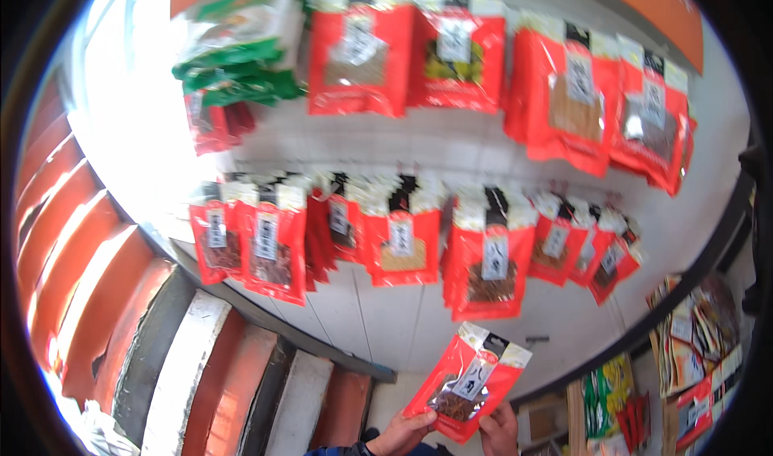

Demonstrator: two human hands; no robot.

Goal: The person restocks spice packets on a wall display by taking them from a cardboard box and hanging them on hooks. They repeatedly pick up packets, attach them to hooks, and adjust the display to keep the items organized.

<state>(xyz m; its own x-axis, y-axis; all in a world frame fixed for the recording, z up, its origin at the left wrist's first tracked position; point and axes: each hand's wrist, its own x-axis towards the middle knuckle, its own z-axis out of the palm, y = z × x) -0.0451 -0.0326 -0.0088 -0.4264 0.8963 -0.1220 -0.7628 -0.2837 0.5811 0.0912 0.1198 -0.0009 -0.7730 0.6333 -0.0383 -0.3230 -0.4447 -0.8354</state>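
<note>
A red and white spice packet [462, 389] with a clear window of brown star anise is held tilted at the bottom of the view. My left hand [403, 433] pinches its lower left corner, thumb on the front. At the lower right edge, my right hand [500, 429] grips it with curled fingers. Just above, a hanging stack of like packets [492, 275] shows the same kind of brown contents. The held packet is apart from the wall display [386, 311], and its back is hidden.
More red packets [401, 244] hang in two rows on hooks. Green and white bags [241, 51] hang at the upper left. Orange, white and black stair-like steps [187, 359] line the left. Cartons with packets [610, 401] stand at the lower right.
</note>
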